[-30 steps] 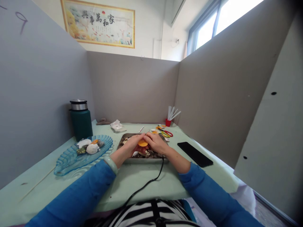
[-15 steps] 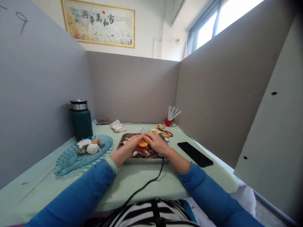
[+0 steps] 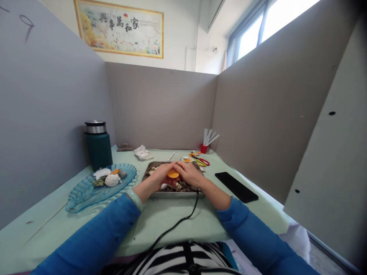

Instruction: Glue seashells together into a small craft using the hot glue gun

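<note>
Over the metal tray (image 3: 174,195), my left hand (image 3: 162,175) and my right hand (image 3: 189,173) meet at the fingertips. Both are closed around a yellow-orange scallop shell (image 3: 173,174), whose ridged edge shows between them. Something reddish shows just beneath the shell; its kind is unclear. Most of my fingers are hidden behind the backs of my hands. Brown and white stones and shells (image 3: 183,187) fill the tray below. A black cable (image 3: 172,227) runs from by my right wrist down across the table.
On the left, a blue shell-shaped plate (image 3: 86,198) carries several stones and shells, with a green bottle (image 3: 99,151) behind. Scissors (image 3: 203,162), a red cup (image 3: 203,148) of white strips, a pen (image 3: 171,156) and a crumpled packet (image 3: 143,152) lie beyond the tray. A black phone (image 3: 236,186) rests right.
</note>
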`<act>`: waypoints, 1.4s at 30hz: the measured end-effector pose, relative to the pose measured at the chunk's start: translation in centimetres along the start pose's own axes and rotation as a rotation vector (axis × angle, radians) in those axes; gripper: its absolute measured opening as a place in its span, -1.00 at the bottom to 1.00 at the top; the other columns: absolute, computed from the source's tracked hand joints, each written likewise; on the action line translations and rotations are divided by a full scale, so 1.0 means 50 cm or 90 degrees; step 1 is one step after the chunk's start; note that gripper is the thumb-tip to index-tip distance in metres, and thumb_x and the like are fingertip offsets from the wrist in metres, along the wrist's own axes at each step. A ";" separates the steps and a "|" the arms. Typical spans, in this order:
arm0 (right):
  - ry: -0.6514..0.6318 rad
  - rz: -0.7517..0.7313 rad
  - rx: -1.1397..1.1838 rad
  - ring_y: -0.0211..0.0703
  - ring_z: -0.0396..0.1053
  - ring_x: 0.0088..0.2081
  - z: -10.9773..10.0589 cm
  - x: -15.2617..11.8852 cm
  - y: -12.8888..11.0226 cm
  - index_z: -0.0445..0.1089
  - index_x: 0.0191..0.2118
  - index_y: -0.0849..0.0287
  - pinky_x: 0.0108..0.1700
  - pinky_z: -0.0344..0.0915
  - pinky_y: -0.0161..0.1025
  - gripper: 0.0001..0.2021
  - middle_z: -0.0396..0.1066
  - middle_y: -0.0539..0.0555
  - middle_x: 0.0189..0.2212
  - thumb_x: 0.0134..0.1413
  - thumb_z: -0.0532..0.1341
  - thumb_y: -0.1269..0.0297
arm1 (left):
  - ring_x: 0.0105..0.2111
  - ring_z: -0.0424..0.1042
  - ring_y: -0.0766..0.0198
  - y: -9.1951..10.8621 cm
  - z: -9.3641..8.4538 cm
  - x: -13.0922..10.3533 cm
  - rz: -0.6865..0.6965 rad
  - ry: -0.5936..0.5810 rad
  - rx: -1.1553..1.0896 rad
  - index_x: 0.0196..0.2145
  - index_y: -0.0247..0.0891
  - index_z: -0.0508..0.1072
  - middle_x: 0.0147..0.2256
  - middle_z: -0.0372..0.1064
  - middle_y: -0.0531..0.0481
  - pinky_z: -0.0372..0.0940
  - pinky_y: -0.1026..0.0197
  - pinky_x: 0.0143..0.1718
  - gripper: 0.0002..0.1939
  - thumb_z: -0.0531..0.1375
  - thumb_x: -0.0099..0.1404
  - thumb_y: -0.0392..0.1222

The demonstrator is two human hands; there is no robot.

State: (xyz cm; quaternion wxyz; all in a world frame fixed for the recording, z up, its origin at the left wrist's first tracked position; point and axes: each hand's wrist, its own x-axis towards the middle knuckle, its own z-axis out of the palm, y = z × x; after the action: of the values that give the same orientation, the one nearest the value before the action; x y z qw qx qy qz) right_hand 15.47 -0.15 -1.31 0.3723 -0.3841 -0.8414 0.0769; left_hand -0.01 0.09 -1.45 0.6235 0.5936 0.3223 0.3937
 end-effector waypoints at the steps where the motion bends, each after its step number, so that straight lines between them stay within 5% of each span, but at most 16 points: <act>1: 0.000 0.001 0.003 -0.30 0.19 -0.48 0.000 0.000 -0.001 0.23 -0.44 0.18 -0.41 0.05 -0.36 -0.71 0.27 -0.03 -0.55 0.21 -0.04 0.16 | -0.58 0.32 0.28 0.000 0.001 0.000 -0.002 0.001 0.000 -0.22 -0.40 0.39 -0.57 0.30 -0.05 0.30 0.21 -0.57 -0.53 0.11 0.14 0.10; 42: -0.026 -0.005 -0.005 -0.29 0.23 -0.45 0.005 -0.002 0.006 0.24 -0.41 0.17 -0.39 0.06 -0.37 -0.71 0.30 -0.03 -0.51 0.23 -0.07 0.16 | -0.63 0.30 0.28 0.000 0.002 -0.001 -0.030 0.030 0.010 -0.30 -0.37 0.38 -0.59 0.29 -0.06 0.28 0.19 -0.57 -0.59 0.10 0.15 0.09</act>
State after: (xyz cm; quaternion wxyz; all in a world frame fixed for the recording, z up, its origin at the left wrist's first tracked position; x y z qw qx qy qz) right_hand 15.49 0.02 -1.67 0.3536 -0.3810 -0.8506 0.0799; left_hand 0.04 -0.01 -1.44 0.6201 0.5811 0.3542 0.3903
